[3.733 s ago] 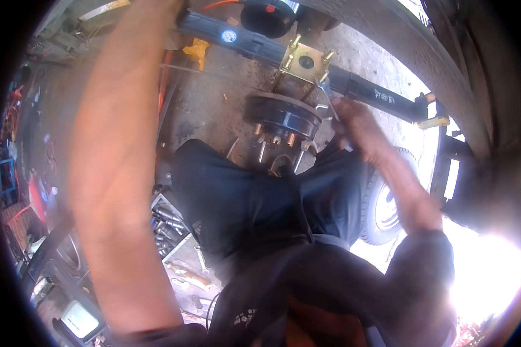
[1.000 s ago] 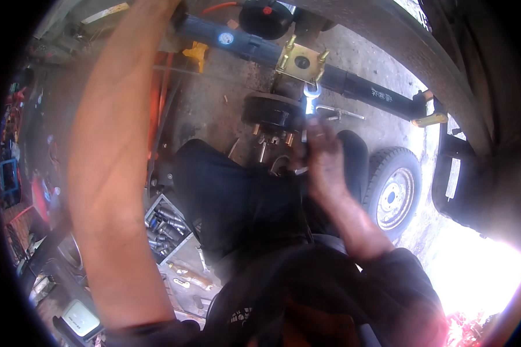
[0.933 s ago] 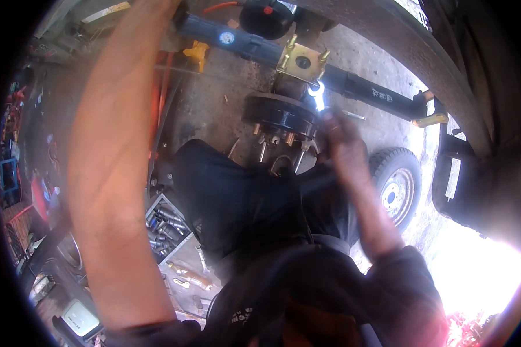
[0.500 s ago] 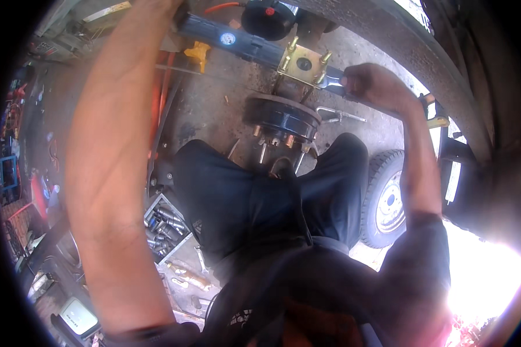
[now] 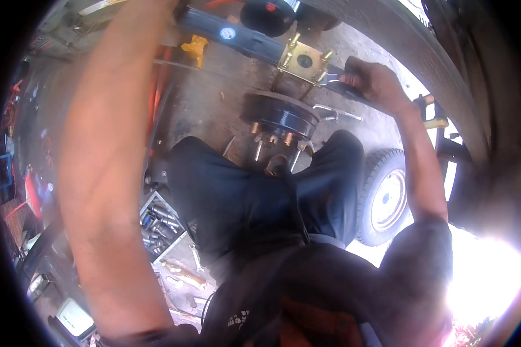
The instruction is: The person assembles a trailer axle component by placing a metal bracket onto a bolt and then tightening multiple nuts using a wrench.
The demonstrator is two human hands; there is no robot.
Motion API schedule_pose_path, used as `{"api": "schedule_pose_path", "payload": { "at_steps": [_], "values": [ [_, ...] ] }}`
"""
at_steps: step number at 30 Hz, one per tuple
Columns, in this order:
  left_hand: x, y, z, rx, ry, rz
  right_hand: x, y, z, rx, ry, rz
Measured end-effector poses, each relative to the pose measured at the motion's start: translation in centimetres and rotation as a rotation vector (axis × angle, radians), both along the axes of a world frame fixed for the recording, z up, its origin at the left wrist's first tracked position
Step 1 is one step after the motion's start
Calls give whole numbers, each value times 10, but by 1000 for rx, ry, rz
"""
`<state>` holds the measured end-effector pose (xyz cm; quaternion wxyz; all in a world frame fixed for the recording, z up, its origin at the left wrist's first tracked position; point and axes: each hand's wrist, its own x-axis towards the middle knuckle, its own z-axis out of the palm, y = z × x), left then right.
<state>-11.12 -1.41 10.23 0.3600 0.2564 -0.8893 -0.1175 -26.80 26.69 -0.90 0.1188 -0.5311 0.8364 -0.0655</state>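
Observation:
My right hand (image 5: 371,84) is closed round a wrench (image 5: 332,79), whose pale head sits at a bolt on the right edge of a gold-coloured plate (image 5: 315,67). Several threaded bolts stand up from this plate, and a round dark hole marks its middle. The plate lies across the end of a dark blue axle beam (image 5: 252,45). Below it, between my knees, is a black brake drum (image 5: 281,115) with coppery nuts on its face. My left arm reaches to the upper edge near the beam's far left part; the fingers of my left hand (image 5: 167,7) are hidden.
A spare wheel (image 5: 386,199) lies right of my knee. At lower left are a tray of sockets (image 5: 163,222) and a small spanner (image 5: 197,257). A yellow stand piece (image 5: 195,50) is left of the beam. A heavy frame rail (image 5: 414,52) crosses the upper right.
My right hand has shifted slightly, with the wrench still at the plate's right edge. The whole view has moved a little; my left arm stays raised toward the upper edge.

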Motion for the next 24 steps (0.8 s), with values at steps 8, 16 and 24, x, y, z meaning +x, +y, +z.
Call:
{"api": "schedule_pose_path", "payload": {
  "at_steps": [8, 16, 24],
  "values": [
    [8, 10, 0, -1, 3, -10, 70, 18, 1, -1, -890, -616],
    [-2, 17, 10, 119, 19, -2, 181, -59, -58, -859, -1149, -860],
    [-6, -1, 0, 109, -19, 75, 142, 31, -54, -704, -1005, -658]
  ]
}}
